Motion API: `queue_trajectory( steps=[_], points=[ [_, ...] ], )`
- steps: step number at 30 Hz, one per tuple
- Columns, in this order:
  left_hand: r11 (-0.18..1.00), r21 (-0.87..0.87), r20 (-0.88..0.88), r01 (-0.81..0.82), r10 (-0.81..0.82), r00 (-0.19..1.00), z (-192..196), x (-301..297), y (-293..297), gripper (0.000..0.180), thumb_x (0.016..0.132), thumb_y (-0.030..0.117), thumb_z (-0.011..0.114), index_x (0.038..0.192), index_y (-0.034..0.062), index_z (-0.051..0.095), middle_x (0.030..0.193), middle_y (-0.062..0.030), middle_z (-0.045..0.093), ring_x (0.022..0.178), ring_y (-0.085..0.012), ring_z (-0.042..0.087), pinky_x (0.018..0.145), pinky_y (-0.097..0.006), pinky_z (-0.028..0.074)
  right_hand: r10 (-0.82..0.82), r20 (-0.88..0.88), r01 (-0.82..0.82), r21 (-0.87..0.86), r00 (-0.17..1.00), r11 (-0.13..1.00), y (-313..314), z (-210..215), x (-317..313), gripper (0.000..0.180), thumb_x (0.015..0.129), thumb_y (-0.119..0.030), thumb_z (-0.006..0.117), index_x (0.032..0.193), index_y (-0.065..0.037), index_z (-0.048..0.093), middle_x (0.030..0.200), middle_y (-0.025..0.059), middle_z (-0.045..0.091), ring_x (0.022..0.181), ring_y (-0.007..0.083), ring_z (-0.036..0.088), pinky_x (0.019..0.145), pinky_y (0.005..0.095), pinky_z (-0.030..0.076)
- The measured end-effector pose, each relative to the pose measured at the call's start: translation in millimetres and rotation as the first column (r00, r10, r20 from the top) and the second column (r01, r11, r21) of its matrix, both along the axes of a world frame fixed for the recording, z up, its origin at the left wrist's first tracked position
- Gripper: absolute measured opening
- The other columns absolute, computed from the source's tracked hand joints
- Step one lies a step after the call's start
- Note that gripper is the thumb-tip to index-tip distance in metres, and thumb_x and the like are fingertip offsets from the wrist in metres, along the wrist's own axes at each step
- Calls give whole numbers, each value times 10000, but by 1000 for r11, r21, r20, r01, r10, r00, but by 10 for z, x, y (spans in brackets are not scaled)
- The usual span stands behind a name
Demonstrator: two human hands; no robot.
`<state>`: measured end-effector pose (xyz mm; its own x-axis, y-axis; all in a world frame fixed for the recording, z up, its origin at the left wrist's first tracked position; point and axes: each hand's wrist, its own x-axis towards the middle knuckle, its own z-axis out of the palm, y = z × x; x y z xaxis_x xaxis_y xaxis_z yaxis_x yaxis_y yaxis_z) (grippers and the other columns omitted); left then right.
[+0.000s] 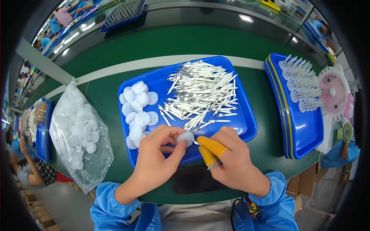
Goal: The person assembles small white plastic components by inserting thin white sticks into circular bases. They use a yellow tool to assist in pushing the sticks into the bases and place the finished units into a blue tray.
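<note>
The left hand (154, 161) pinches a white disc (186, 137) over the blue tray (246, 127) near the counter's front edge. The right hand (235, 161), fingers closed on a thin white stick (195, 143), should probably keep it square to the disc's centre.

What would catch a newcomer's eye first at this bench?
The blue tray at centre, heaped with thin white sticks and round white discs. Just below it, the left hand pinches one disc while the right hand wears orange finger cots.
</note>
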<state>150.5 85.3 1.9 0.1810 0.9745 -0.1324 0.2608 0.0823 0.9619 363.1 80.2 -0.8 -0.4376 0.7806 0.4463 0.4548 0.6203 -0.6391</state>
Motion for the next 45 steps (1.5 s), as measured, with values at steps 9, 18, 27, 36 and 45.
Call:
queue_trajectory(
  steps=[9,18,27,36,45],
  points=[
    [973,-231,298,14,57,953,28,-44,27,161,1039,55,661,1147,-64,664,1086,-111,687,981,-160,727,803,-287,633,8,16,-9,63,1000,998,-42,-36,-16,436,543,36,743,968,128,710,958,168,590,852,333,552,716,444,439],
    [988,157,-30,9,-4,1000,-26,3,-19,145,965,-61,681,1110,-63,673,1089,-104,654,935,-154,732,802,-285,640,36,9,-36,-77,999,996,-18,-55,23,375,578,67,731,945,130,683,956,177,584,856,355,570,743,450,471],
    [965,263,-150,-1,41,988,-79,50,-51,181,872,-36,766,1037,-12,694,940,-122,672,827,-215,735,746,-323,651,10,54,-2,-132,998,991,-1,-58,-18,321,599,57,729,908,124,671,954,170,583,866,358,565,750,455,477],
    [895,441,-277,63,69,958,-83,90,-117,214,830,-38,763,1026,-20,680,908,-131,645,745,-257,721,640,-335,597,-101,-75,95,-83,992,992,-82,-92,-126,365,657,118,717,1019,75,743,816,135,622,714,302,569,590,394,457],
    [900,434,-295,45,94,951,-119,57,-110,200,869,-42,732,1061,-23,679,959,-148,644,791,-292,716,659,-364,604,-122,-57,88,-411,991,907,42,31,-118,278,666,88,701,943,86,729,893,162,594,832,354,575,704,451,487]
  ],
)
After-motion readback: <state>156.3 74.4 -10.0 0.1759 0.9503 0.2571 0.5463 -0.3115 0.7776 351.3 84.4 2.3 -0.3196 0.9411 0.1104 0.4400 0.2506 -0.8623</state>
